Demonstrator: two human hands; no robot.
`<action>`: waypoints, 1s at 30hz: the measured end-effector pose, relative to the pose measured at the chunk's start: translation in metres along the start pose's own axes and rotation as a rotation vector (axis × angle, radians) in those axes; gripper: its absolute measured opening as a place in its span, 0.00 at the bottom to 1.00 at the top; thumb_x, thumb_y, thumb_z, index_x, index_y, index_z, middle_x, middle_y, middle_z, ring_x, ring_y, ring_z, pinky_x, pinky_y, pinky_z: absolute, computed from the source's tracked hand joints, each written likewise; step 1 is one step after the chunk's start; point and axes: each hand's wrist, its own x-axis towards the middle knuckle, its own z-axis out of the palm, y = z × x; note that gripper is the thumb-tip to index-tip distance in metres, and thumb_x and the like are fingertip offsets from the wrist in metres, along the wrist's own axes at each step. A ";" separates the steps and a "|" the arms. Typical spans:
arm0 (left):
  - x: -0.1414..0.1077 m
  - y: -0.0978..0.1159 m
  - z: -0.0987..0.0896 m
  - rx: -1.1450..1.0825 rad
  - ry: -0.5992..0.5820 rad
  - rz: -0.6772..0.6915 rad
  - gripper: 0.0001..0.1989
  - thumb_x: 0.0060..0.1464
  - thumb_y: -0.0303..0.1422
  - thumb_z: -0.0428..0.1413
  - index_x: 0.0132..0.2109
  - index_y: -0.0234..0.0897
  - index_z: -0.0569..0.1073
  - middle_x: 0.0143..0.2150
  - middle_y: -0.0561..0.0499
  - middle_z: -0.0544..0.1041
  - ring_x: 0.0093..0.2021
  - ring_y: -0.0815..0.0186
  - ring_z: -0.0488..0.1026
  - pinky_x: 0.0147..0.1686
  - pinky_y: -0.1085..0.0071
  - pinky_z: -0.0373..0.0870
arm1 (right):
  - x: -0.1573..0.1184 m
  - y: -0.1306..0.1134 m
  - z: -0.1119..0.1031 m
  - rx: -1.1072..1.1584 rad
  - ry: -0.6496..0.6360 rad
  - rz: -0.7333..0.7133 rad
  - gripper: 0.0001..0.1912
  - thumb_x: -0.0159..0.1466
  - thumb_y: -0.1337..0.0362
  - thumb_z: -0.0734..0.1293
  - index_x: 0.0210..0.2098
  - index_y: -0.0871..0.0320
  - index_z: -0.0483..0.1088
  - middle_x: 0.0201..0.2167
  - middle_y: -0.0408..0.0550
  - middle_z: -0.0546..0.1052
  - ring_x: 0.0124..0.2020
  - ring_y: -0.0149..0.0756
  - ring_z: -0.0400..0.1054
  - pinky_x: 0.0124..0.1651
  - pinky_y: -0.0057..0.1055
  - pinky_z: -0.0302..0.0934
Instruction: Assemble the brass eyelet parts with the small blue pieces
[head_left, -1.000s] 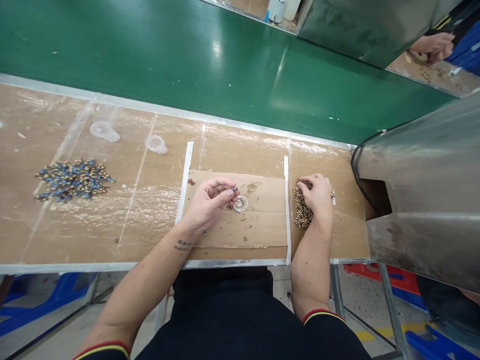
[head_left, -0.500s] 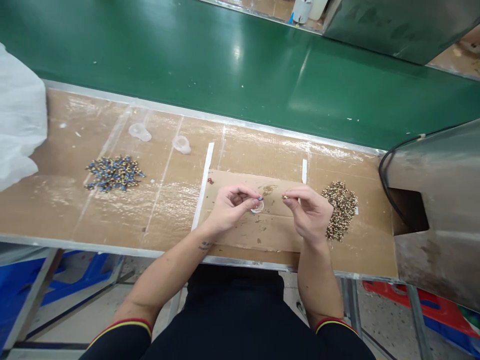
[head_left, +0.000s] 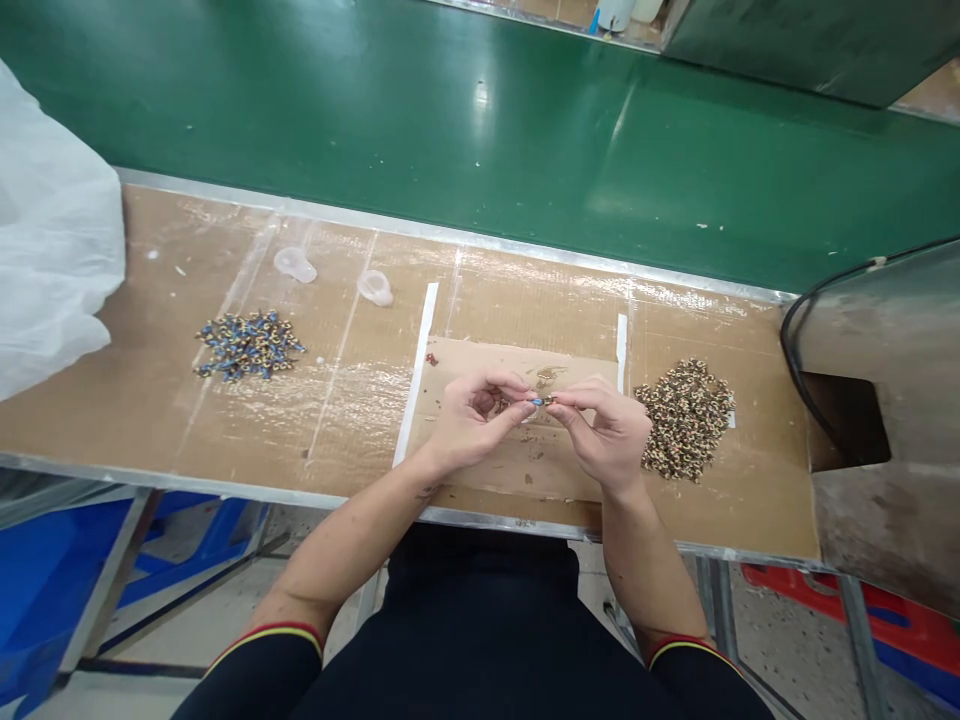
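Note:
My left hand [head_left: 480,418] pinches a small blue piece [head_left: 536,402] between thumb and fingertips. Opposite it, my right hand [head_left: 601,425] grips a tiny brass-coloured piece [head_left: 549,400], and the two pieces meet end to end. Both hands are just above a stained cardboard sheet [head_left: 465,470]. Partly hidden behind the fingers is a small clear plastic cup on the sheet. To the right of my right hand lies a heap of brass-coloured small parts [head_left: 688,420]. Further left is a pile of blue and brass parts [head_left: 250,346]. The exact kind of these parts is too small to make out.
Two translucent plastic cups [head_left: 295,265] [head_left: 375,288] lie at the back left of the table. A white sheet or bag [head_left: 56,240] covers the left end. Behind runs a green belt surface [head_left: 420,120]. A metal housing [head_left: 900,400] with a black cable stands at the right.
My right hand has moved left, bringing the brass-coloured piece against the blue piece in my left hand. The whole view has shifted slightly.

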 end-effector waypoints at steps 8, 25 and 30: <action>0.001 -0.006 -0.001 0.238 -0.035 0.340 0.02 0.61 0.28 0.63 0.39 0.36 0.76 0.36 0.48 0.85 0.36 0.67 0.83 0.35 0.73 0.80 | 0.002 -0.001 -0.004 0.031 -0.047 0.032 0.06 0.64 0.70 0.74 0.36 0.52 0.79 0.30 0.43 0.84 0.31 0.35 0.78 0.35 0.34 0.74; 0.002 -0.008 0.005 0.270 -0.007 0.577 0.10 0.56 0.17 0.60 0.38 0.35 0.73 0.31 0.50 0.81 0.34 0.68 0.82 0.38 0.75 0.82 | 0.001 -0.005 -0.005 0.113 -0.099 0.076 0.07 0.63 0.72 0.74 0.36 0.52 0.78 0.31 0.41 0.83 0.31 0.33 0.77 0.36 0.33 0.74; 0.001 -0.008 0.007 0.250 0.010 0.577 0.09 0.56 0.17 0.60 0.37 0.36 0.73 0.31 0.50 0.81 0.34 0.68 0.82 0.37 0.75 0.82 | -0.004 -0.003 -0.001 0.142 -0.068 0.093 0.08 0.63 0.72 0.74 0.38 0.52 0.79 0.31 0.42 0.83 0.31 0.34 0.76 0.35 0.34 0.73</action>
